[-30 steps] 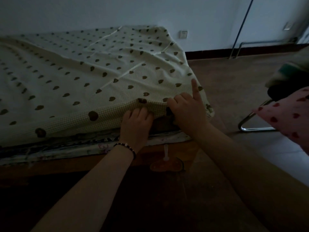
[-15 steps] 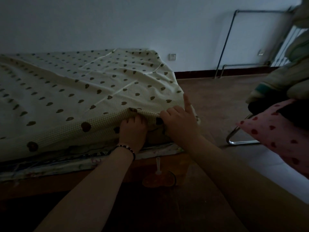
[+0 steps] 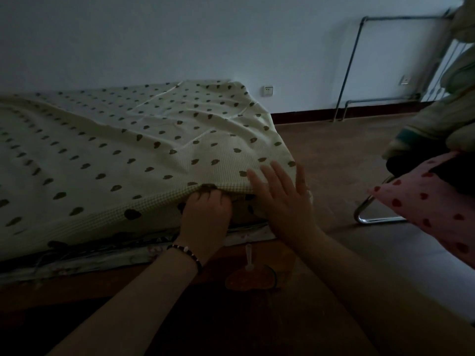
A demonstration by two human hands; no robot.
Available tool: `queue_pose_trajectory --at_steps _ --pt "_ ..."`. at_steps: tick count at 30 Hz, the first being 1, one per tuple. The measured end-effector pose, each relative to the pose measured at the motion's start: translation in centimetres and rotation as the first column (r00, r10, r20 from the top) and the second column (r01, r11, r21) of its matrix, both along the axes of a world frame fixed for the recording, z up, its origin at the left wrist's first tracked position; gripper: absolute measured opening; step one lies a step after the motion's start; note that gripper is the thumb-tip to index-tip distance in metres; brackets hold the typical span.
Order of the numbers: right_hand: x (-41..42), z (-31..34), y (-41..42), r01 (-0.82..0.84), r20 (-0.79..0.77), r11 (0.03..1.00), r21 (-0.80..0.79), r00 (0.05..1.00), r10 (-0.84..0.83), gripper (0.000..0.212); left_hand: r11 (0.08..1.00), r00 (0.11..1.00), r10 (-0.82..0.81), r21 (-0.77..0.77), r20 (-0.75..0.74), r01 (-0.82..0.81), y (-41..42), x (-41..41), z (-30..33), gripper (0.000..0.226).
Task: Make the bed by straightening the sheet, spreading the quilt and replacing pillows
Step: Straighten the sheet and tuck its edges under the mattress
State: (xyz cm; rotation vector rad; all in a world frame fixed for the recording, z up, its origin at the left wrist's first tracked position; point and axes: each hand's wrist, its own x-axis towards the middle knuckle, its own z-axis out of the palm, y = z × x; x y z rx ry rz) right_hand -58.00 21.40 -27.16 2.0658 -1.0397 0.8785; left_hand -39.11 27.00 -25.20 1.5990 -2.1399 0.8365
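Note:
A cream sheet [image 3: 123,155] with dark heart prints covers the low mattress and is wrinkled toward its near right corner. My left hand [image 3: 205,214], with a bead bracelet on the wrist, grips the sheet's hanging front edge with curled fingers. Just to its right, my right hand [image 3: 280,196] lies with straight, spread fingers on the sheet's corner. A pink pillow [image 3: 426,209] with red hearts sticks out at the right, and a pale folded quilt [image 3: 444,116] is piled above it on a chair.
A patterned underlay [image 3: 102,258] shows below the sheet on the wooden bed base [image 3: 180,304]. A small orange fan-shaped object [image 3: 250,278] lies on that base near my wrists. The chair's metal leg [image 3: 372,219] stands on the brown floor. A pipe [image 3: 349,68] runs along the wall.
My right hand has let go of the sheet edge and flattened its fingers on the corner. The left hand still grips the edge. The view has tilted up slightly.

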Motion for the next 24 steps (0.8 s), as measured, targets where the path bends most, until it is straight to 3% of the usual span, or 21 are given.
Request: queue_pose_trajectory --at_steps 5,10,12,14,18,22,24 --pt "0.2 -2.6 1.3 -0.093 0.001 0.99 -0.107 0.996 0.094 0.076 0.994 0.985 -0.065 -0.098 -0.16 0.05 2.7 -0.3 1.3 0.028" --pt "0.3 -4.4 1.7 -0.068 0.029 0.998 -0.02 0.997 0.068 0.1 0.99 0.905 -0.14 -0.031 -0.402 0.139 5.2 -1.0 2.7 0.018" --pt "0.3 -4.8 2.0 -0.079 0.016 0.997 -0.006 0.997 0.079 0.089 0.986 0.849 -0.148 -0.004 -0.508 0.17 5.2 -0.6 3.0 0.016" --pt "0.3 -4.8 2.4 -0.086 0.015 0.996 0.016 0.996 0.085 0.065 0.987 0.825 -0.123 0.021 -0.552 0.161 5.0 -0.3 2.9 0.014" --pt "-0.8 -3.8 2.9 -0.155 -0.042 0.985 0.081 0.986 0.159 0.053 0.984 0.865 -0.163 -0.011 -0.474 0.179 5.0 0.1 1.4 0.018" --pt "-3.0 -3.1 3.3 -0.26 -0.176 0.962 0.083 0.946 0.271 0.037 0.952 0.948 -0.305 -0.07 -0.094 0.299 5.8 0.7 -1.7 0.051" --pt "-4.3 -2.4 3.8 -0.304 -0.181 0.945 0.118 0.929 0.321 0.04 0.95 0.951 -0.309 -0.031 0.027 0.31 6.1 0.8 -3.1 0.048"
